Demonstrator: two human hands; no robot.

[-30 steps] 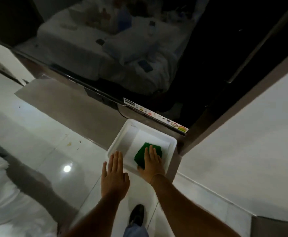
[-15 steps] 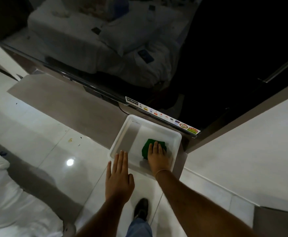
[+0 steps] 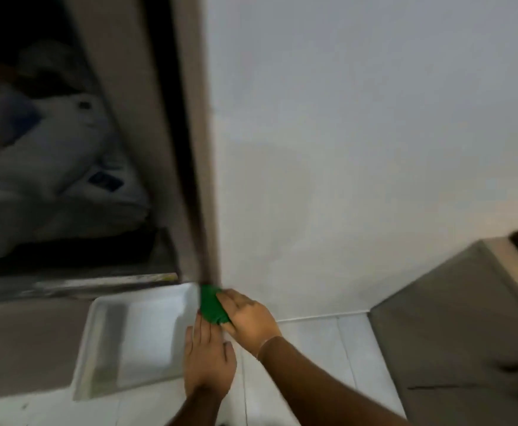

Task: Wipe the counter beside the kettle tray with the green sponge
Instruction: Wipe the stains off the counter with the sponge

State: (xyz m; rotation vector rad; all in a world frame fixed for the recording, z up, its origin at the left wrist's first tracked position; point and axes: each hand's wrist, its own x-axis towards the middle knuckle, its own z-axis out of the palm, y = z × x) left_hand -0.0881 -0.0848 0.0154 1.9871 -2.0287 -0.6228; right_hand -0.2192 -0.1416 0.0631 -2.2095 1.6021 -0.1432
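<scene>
We see the green sponge (image 3: 211,305) just past the far right corner of the white tray (image 3: 104,342), at the foot of the brown upright post (image 3: 190,179) where it meets the white wall (image 3: 359,133). Our right hand (image 3: 248,318) lies over the sponge's right side with fingers laid across it, pressing or holding it; motion blur keeps us from telling whether the fingers curl under it. Whether the sponge rests on a surface or is lifted clear of it we cannot tell. Our left hand (image 3: 208,361) is flat and open, fingers together and stretched out, holding nothing, its palm at the tray's right rim and its fingertips reaching up to touch the sponge's near edge. The two hands sit just beside each other, the left nearer to us. The tray sits on a brown counter surface (image 3: 21,342) that runs off to the left, and its near end juts past that surface's edge. Beyond it, on the far left, a dark glossy panel (image 3: 52,149) shows blurred pale shapes. Pale floor tiles (image 3: 313,348) lie below the wall, and a grey-brown cabinet top (image 3: 454,318) stands well apart on the right.
</scene>
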